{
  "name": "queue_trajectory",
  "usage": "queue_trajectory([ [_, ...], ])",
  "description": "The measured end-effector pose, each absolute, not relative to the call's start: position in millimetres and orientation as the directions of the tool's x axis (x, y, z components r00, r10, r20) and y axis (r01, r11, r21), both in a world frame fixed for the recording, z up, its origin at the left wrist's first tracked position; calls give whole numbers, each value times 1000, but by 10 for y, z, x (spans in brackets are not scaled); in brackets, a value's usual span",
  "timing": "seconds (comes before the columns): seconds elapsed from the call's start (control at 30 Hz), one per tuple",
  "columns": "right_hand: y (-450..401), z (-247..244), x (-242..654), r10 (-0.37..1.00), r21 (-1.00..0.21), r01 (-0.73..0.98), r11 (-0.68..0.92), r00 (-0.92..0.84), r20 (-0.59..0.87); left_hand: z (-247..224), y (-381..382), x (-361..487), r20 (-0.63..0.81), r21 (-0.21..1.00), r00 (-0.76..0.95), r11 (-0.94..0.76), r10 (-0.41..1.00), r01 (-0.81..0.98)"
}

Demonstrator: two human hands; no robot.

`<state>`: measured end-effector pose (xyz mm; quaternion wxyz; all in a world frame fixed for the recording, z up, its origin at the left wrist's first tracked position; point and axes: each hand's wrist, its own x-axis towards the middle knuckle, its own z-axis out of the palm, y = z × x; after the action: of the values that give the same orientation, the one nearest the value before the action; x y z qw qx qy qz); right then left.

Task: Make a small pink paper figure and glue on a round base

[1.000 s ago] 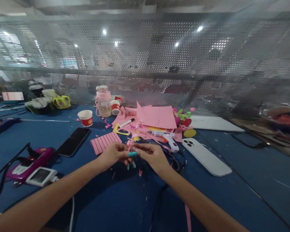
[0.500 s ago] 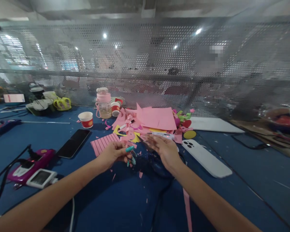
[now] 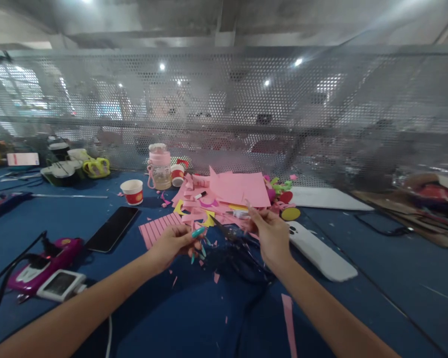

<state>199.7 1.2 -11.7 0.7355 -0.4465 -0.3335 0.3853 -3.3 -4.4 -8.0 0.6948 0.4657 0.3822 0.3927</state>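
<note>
My left hand (image 3: pixel 173 246), with long teal nails, is closed in a pinch low over the blue table; I cannot make out what, if anything, sits between the fingertips. Just behind it lies a pink card with dark stripes (image 3: pixel 153 229). My right hand (image 3: pixel 272 238) has thumb and fingers pressed together, and whatever they hold is too small to tell. Dark-bladed scissors (image 3: pixel 222 228) lie between the hands. A white tool (image 3: pixel 241 214), partly hidden, rests beyond the right fingertips. Pink paper sheets (image 3: pixel 242 189) and yellow scraps (image 3: pixel 209 220) are heaped behind.
A black phone (image 3: pixel 112 228) and a purple power strip (image 3: pixel 47 266) lie on the left, a white phone (image 3: pixel 321 250) on the right. A paper cup (image 3: pixel 132 192) and a pink-lidded bottle (image 3: pixel 159 169) stand at the back. A pink strip (image 3: pixel 289 323) lies near the front.
My right hand has turned and drawn slightly right, its extended fingers now in a pinch, which uncovers the scissors. My left hand stays nearly in place. The view has tilted up a little.
</note>
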Motion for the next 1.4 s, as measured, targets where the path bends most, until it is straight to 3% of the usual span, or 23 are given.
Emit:
queue_trajectory([
  [0.13,-83,-133,1845,931,-941,-205,268,306,199,-81,-77,2,-208,967,475,251,855,-28],
  [0.37,-182,-100,1661,981,-922,-343,182,-3,195,-114,-122,8,-165,986,527,128,833,107],
  [0.6,-240,-73,1590,982,-885,-439,155,-27,186,-122,-168,19,-137,981,538,37,832,191],
  [0.77,-262,-27,1573,988,-906,-403,129,-21,151,-117,-183,27,-119,975,555,-9,823,222],
  [1.03,-192,-64,1617,994,-936,-337,105,35,99,-107,-194,54,-124,976,560,0,819,216],
  [1.4,-163,-34,1597,999,-901,-432,-41,-5,-43,-127,-184,82,-175,984,603,116,779,136],
])
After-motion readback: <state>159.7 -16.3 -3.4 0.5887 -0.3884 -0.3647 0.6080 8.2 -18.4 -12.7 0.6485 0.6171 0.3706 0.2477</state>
